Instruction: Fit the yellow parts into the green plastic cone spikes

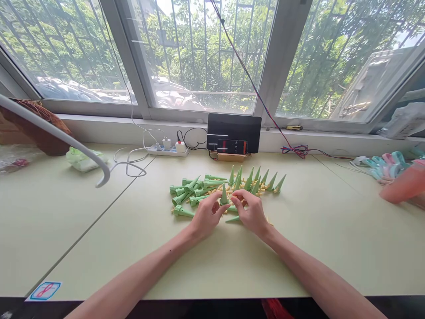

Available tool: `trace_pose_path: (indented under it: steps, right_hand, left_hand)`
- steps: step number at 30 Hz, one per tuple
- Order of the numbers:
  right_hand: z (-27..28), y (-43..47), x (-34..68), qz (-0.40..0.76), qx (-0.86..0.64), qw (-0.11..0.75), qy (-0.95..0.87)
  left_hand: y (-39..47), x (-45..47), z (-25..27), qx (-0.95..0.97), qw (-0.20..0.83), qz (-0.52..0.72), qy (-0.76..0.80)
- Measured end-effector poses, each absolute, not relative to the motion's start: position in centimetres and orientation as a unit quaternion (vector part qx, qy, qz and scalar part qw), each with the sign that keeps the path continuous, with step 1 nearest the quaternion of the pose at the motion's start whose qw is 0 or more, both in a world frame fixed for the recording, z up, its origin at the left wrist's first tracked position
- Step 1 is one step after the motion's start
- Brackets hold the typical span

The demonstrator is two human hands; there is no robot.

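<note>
My left hand (208, 215) is closed round a green plastic cone-shaped spike (224, 195), its tip pointing up. Close to its right side, my right hand (249, 210) has thumb and forefinger pinched together; whatever sits between them is too small to make out. On the left of the pile, several green spikes (183, 212) lie on their sides. Others, such as the green spike (280, 183) at the right end, stand tip up. Small yellow pieces (215, 190) are scattered among them, partly hidden by my hands.
A black tablet (234, 128) leans by the window with a phone (232, 146) before it. To the left are a power strip (169, 150) and a white curved bar (66, 133). A pinkish-red container (403, 184) and pastel items (387, 164) occupy the right of the table (332, 235).
</note>
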State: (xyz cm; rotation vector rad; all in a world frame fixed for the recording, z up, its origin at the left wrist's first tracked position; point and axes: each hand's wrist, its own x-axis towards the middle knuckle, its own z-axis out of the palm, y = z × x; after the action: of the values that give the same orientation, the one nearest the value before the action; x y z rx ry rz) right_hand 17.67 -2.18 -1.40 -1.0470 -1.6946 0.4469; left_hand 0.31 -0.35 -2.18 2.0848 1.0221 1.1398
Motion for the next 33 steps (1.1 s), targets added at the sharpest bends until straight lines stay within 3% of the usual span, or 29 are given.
trace_pose_path:
  steps: [19,33]
  right_hand:
    - [-1.6,-2.0,17.8,0.19,-0.464,0.514,-0.696]
    - [-0.6,-2.3,17.5,0.18,-0.422,0.529,-0.714]
  left_hand:
    - [-0.8,0.6,-1.7,0.807,0.214,0.425,0.351]
    - [-0.6,0.4,-1.5,0.784,0.267,0.43,0.359]
